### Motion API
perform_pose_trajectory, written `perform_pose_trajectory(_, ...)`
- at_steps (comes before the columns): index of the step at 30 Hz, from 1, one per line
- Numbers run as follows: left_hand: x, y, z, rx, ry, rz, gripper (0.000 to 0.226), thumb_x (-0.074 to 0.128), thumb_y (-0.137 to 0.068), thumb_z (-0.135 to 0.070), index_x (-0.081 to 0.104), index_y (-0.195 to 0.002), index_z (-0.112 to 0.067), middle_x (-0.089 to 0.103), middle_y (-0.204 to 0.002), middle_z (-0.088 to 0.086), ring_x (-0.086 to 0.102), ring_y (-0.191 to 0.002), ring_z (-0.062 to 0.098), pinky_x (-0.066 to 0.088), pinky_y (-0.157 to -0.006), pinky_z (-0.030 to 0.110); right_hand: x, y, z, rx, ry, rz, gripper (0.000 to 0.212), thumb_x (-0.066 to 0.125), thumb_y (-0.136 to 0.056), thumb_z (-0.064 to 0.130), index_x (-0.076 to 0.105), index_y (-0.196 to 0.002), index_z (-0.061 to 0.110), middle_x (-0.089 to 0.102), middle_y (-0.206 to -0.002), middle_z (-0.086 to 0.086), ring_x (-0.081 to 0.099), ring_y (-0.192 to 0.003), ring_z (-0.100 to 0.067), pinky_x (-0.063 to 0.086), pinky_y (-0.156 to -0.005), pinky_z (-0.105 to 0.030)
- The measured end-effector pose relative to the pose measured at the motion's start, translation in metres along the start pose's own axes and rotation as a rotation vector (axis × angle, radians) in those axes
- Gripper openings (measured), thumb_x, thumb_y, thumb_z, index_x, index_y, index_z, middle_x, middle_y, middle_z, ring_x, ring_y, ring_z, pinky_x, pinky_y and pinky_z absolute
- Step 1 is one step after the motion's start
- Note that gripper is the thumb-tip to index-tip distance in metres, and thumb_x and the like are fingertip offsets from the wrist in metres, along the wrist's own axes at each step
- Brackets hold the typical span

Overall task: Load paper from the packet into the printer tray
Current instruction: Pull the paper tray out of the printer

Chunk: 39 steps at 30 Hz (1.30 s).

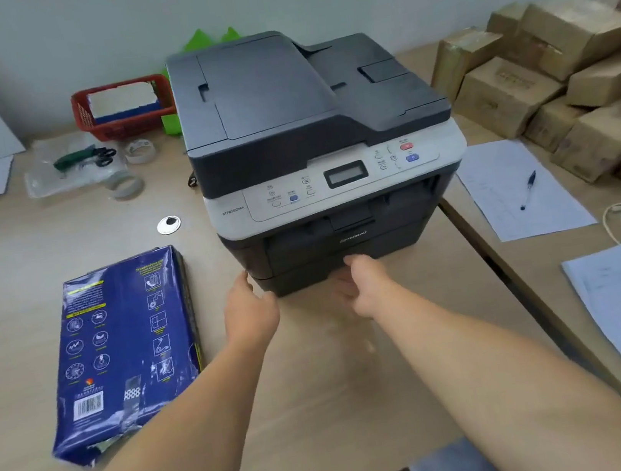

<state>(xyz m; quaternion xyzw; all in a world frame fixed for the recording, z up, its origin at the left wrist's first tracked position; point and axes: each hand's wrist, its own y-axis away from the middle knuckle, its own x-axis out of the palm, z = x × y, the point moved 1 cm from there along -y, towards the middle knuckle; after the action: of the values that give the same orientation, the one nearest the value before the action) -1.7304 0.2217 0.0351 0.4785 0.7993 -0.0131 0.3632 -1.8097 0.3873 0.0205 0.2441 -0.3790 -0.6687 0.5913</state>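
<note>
Paper packet [128, 351], blue and torn open at its near end, lies on the tabletop [28, 301] at nine o'clock from the printer [320, 153]. Left hand [250, 313], grip spread, steadies the printer's corner. Right hand [365, 287] reaches the shut tray [307, 276], likely to pull; its fingertips are hidden, grip unclear.
</note>
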Motion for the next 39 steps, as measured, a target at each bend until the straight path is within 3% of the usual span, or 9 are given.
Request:
perform_pose_trajectory(3, 0.011, -0.003, -0.004, -0.084, 0.047, -0.046, 0.068, 0.055, -0.092, -0.018, 0.027, -0.154, -0.021, 0.048, -0.150, 0.011, 0.049, -0.134, 0.030, 0.045, -0.107, 0.049, -0.013, -0.020, 0.016, 0.048, -0.078, 0.034, 0.030, 0.055, -0.094, 0.016, 0.056, -0.124, 0.015, 0.062, -0.117, -0.013, 0.063, -0.101, -0.032, 0.057, -0.060, -0.039)
perform_pose_trajectory(7, 0.020, -0.007, -0.004, -0.147, 0.067, -0.094, 0.069, 0.057, -0.091, -0.020, 0.028, -0.154, -0.024, 0.047, -0.150, 0.010, 0.048, -0.134, 0.031, 0.044, -0.108, 0.050, -0.019, -0.038, 0.023, 0.079, -0.193, 0.094, 0.022, 0.050, -0.096, 0.012, 0.054, -0.118, 0.011, 0.056, -0.096, -0.012, 0.060, -0.083, -0.028, 0.052, -0.061, -0.043)
perform_pose_trajectory(12, 0.030, -0.002, -0.002, -0.182, 0.070, -0.115, 0.072, 0.058, -0.091, -0.019, 0.025, -0.155, -0.023, 0.046, -0.152, 0.009, 0.046, -0.137, 0.028, 0.043, -0.109, 0.050, -0.014, -0.047, 0.021, 0.139, -0.329, 0.128, 0.026, 0.046, -0.094, 0.007, 0.055, -0.119, 0.006, 0.058, -0.100, -0.017, 0.059, -0.092, -0.033, 0.050, -0.089, -0.048)
perform_pose_trajectory(22, 0.039, 0.000, 0.005, -0.140, 0.106, -0.052, 0.075, 0.055, -0.093, -0.016, 0.019, -0.155, -0.037, 0.042, -0.156, -0.002, 0.044, -0.139, 0.025, 0.041, -0.110, 0.048, -0.026, -0.049, 0.008, 0.155, -0.501, 0.233, 0.015, 0.041, -0.094, 0.000, 0.053, -0.103, 0.002, 0.054, -0.097, -0.015, 0.056, -0.089, -0.028, 0.045, -0.096, -0.051)
perform_pose_trajectory(26, 0.044, -0.002, 0.012, -0.182, 0.134, -0.050, 0.068, 0.054, -0.094, -0.020, 0.023, -0.155, -0.028, 0.047, -0.145, -0.005, 0.050, -0.124, 0.028, 0.044, -0.097, 0.038, -0.036, -0.044, -0.014, 0.176, -0.496, 0.186, 0.019, 0.042, -0.095, -0.001, 0.055, -0.108, 0.000, 0.057, -0.105, -0.019, 0.059, -0.094, -0.032, 0.048, -0.092, -0.051)
perform_pose_trajectory(30, 0.046, 0.000, 0.021, -0.182, 0.147, -0.040, 0.072, 0.055, -0.096, -0.024, 0.017, -0.157, -0.028, 0.038, -0.157, -0.004, 0.051, -0.123, 0.025, 0.046, -0.101, 0.040, -0.053, -0.030, -0.017, 0.157, -0.471, 0.198, 0.015, 0.041, -0.096, -0.001, 0.055, -0.098, 0.000, 0.059, -0.098, -0.022, 0.059, -0.099, -0.038, 0.047, -0.097, -0.054)
perform_pose_trajectory(34, 0.046, -0.001, 0.025, -0.205, 0.186, -0.065, 0.073, 0.060, -0.092, -0.029, 0.023, -0.156, -0.026, 0.047, -0.147, -0.002, 0.057, -0.118, 0.032, 0.049, -0.099, 0.045, -0.069, -0.024, 0.004, 0.114, -0.205, 0.019, 0.022, 0.045, -0.097, 0.006, 0.052, -0.117, 0.005, 0.055, -0.106, -0.018, 0.060, -0.099, -0.035, 0.057, -0.076, -0.048)
perform_pose_trajectory(37, 0.049, -0.002, 0.028, -0.273, 0.305, -0.097, 0.075, 0.062, -0.084, -0.034, 0.032, -0.152, -0.025, 0.051, -0.141, 0.002, 0.055, -0.123, 0.037, 0.047, -0.105, 0.052, -0.089, -0.028, 0.019, -0.034, 0.015, -0.247, 0.042, 0.042, -0.097, 0.018, 0.046, -0.139, 0.015, 0.054, -0.132, -0.013, 0.056, -0.115, -0.035, 0.052, -0.097, -0.049)
perform_pose_trajectory(39, 0.053, -0.002, 0.027, -0.301, 0.371, -0.127, 0.068, 0.060, -0.086, -0.035, 0.038, -0.149, -0.022, 0.052, -0.140, 0.003, 0.053, -0.124, 0.033, 0.045, -0.107, 0.050, -0.102, -0.033, 0.036, -0.215, 0.128, -0.343, 0.043, 0.041, -0.101, 0.023, 0.044, -0.143, 0.015, 0.055, -0.140, -0.011, 0.053, -0.125, -0.034, 0.045, -0.105, -0.044)
